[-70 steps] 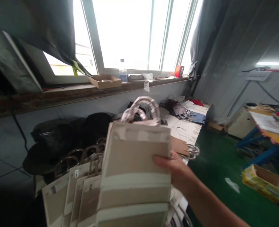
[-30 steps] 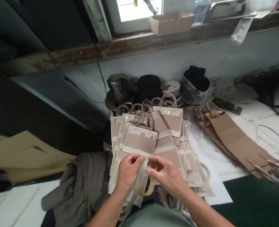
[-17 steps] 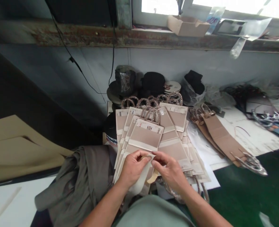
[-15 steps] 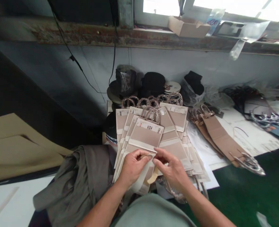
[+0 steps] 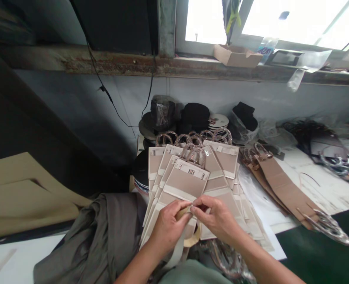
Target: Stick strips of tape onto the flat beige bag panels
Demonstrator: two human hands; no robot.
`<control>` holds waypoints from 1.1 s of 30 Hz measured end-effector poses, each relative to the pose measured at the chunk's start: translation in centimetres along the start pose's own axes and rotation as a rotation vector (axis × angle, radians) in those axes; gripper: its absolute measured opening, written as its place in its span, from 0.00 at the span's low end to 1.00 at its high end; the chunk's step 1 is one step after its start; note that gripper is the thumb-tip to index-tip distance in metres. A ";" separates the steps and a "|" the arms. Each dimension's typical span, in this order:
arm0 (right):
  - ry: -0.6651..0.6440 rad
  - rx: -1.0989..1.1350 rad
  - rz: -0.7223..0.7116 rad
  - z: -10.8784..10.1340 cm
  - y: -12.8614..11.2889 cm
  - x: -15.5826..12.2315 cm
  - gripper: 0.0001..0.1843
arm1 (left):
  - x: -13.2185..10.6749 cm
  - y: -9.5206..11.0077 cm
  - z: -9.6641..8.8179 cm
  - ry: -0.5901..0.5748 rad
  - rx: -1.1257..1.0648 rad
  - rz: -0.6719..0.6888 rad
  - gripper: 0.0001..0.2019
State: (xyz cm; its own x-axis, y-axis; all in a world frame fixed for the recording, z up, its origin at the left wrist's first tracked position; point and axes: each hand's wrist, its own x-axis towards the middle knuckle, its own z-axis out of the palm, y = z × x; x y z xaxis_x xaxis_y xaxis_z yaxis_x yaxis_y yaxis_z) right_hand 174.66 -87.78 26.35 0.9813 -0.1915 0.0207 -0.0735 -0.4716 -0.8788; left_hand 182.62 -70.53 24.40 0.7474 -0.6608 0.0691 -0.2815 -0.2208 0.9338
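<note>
Pinched in my left hand (image 5: 169,224) is a pale flat strip (image 5: 177,251) that hangs down toward my lap. A yellowish paper-like strip (image 5: 193,238) curls in a loop below my fingers. My right hand (image 5: 215,213) meets the left one, its thumb and forefinger closed at the strip's end; exactly what lies between these fingertips is hidden. Both hands are over the lower part of a fanned stack of beige bag panels (image 5: 186,179). The panels carry plastic-wrapped handles (image 5: 194,154) at their far ends.
Brown panels with wrapped handles (image 5: 284,185) lie to the right on the white table (image 5: 299,161). Black rolls (image 5: 195,114) stand behind the stack. Grey-brown cloth (image 5: 103,232) is bunched at the left, beside tan sheets (image 5: 23,193). A cardboard box (image 5: 236,57) sits on the windowsill.
The view has tilted up, so the scene sits lower. My hands stay together at the strip; the right fingers have drawn into a tighter pinch. The yellowish strip now curves more.
</note>
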 end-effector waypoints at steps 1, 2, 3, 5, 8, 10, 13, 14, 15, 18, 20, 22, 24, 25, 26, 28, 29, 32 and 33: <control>0.009 -0.054 -0.030 -0.2 0.3 0.0 0.08 | 0.2 0.0 0.1 -0.010 0.011 -0.016 0.10; 0.022 -0.123 -0.065 -0.4 0.6 0.0 0.08 | 0.3 -0.1 0.3 -0.013 0.029 -0.024 0.08; 0.040 -0.205 -0.101 -0.6 0.9 0.0 0.08 | 0.5 -0.2 0.5 -0.012 0.052 -0.026 0.07; 0.085 -0.376 -0.153 -1.1 1.4 0.1 0.06 | 0.8 -0.5 0.9 -0.018 0.095 -0.014 0.05; 0.069 -0.556 -0.217 -1.7 1.8 0.5 0.10 | 1.3 -1.0 1.3 -0.039 0.138 0.040 0.05; -0.010 -0.633 -0.270 -1.9 1.8 0.9 0.08 | 1.6 -1.4 1.4 -0.056 0.167 0.081 0.06; -0.076 -0.707 -0.309 -1.8 1.6 1.4 0.10 | 2.1 -1.9 1.4 -0.070 0.215 0.151 0.09; -0.067 -0.707 -0.304 -1.7 1.6 1.5 0.09 | 2.2 -2.0 1.4 -0.068 0.227 0.175 0.09; -0.052 -0.686 -0.287 -1.7 1.7 1.6 0.08 | 2.3 -2.0 1.5 -0.059 0.239 0.196 0.09; -0.001 -0.478 -0.155 -1.8 2.7 2.4 0.07 | 2.4 -1.9 1.8 -0.014 0.295 0.239 0.11; 0.070 -0.264 0.014 -2.5 4.2 3.4 0.08 | 2.5 -1.9 2.3 0.003 0.325 0.244 0.11; 0.168 -0.055 0.211 -3.4 6.1 4.8 0.10 | 2.6 -2.2 2.7 0.015 0.289 0.195 0.11; 0.228 0.095 0.351 -4.1 7.9 6.3 0.15 | 2.8 -3.0 3.0 0.049 0.170 0.082 0.10; 0.241 0.136 0.383 -4.3 8.8 7.0 0.17 | 3.0 -3.6 3.1 0.082 0.097 0.012 0.09; 0.254 0.145 0.387 -4.3 9.5 7.6 0.19 | 3.2 -4.3 3.1 0.121 0.025 -0.060 0.08; 0.291 0.106 0.355 -4.0 10.7 8.4 0.20 | 3.7 -5.7 3.1 0.190 -0.111 -0.203 0.09; 0.317 0.076 0.334 -3.7 11.2 8.7 0.21 | 3.9 -6.4 3.1 0.209 -0.172 -0.269 0.11; 0.380 0.000 0.284 -2.8 12.3 9.2 0.21 | 4.0 -7.7 3.1 0.210 -0.305 -0.392 0.16; 0.396 -0.017 0.273 -2.5 12.6 9.2 0.21 | 4.0 -7.9 3.1 0.204 -0.323 -0.401 0.16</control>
State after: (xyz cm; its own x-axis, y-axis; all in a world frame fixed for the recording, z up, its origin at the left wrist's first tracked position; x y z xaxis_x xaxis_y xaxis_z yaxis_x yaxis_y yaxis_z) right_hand 182.35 -97.65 16.62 0.7827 -0.6218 -0.0266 -0.3249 -0.3718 -0.8696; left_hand 185.95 -73.63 16.20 0.8683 -0.4109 -0.2778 0.2242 -0.1744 0.9588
